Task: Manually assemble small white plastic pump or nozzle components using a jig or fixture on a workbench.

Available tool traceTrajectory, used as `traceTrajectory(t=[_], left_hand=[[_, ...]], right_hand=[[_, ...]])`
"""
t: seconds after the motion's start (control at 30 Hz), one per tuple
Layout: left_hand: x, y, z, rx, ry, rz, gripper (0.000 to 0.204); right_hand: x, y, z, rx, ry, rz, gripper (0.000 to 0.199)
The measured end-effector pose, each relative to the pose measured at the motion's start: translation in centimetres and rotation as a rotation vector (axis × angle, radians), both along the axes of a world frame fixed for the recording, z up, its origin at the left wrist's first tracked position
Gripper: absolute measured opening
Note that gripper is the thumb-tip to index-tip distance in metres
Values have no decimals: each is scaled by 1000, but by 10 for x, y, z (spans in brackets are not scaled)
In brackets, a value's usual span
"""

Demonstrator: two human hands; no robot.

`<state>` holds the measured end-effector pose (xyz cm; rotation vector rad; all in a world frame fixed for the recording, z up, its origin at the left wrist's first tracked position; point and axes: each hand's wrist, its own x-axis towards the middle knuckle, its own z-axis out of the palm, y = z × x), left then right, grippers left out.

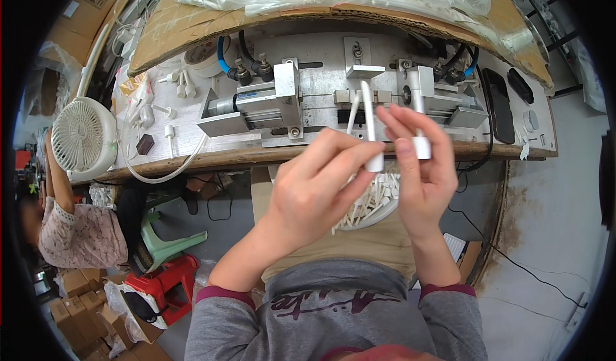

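Over the front edge of the bench, my left hand (317, 184) pinches a slim white rod-shaped plastic part (368, 118) with a thicker lower end. A second thin white rod (353, 112) slants beside it; whether my fingers hold it too I cannot tell. My right hand (425, 175) is curled, slightly blurred, around another white rod-shaped part (421, 146) with a wide end. Behind both hands is a metal clamping fixture (363, 96), with a cylinder unit on either side. Below them, on my lap, a white bowl (375, 218) is heaped with similar white parts.
A white fan (85, 137) stands at the bench's left end, near loose white parts (185, 85) and a tape roll (204, 59). A phone (497, 104) lies at right. Cardboard (308, 19) overhangs the back. Another person (83, 232) sits at left near a green stool (168, 245).
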<state>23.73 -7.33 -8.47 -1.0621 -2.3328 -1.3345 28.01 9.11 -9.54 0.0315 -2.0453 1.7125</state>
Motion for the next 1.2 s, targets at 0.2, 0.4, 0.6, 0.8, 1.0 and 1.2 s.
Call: traceTrajectory(t=[0.2, 0.4, 0.6, 0.8, 1.0, 1.2], left_hand=[[-17, -1, -14, -355, 220, 96, 31], [-27, 8, -6, -534, 256, 96, 26], [-32, 6, 2, -577, 234, 42, 29], [-72, -10, 55, -213, 319, 63, 27], [-146, -9, 114, -312, 195, 488, 27], [-206, -14, 83, -607, 203, 529, 43]], right_hand=[[-3, -1, 3, -141, -7, -72, 40], [2, -2, 18, -55, -43, -52, 44], [11, 22, -5, 121, 124, 82, 37], [10, 33, 16, 724, 69, 160, 35], [-14, 23, -4, 1020, 239, 19, 28], [-23, 9, -5, 1208, 221, 93, 25]])
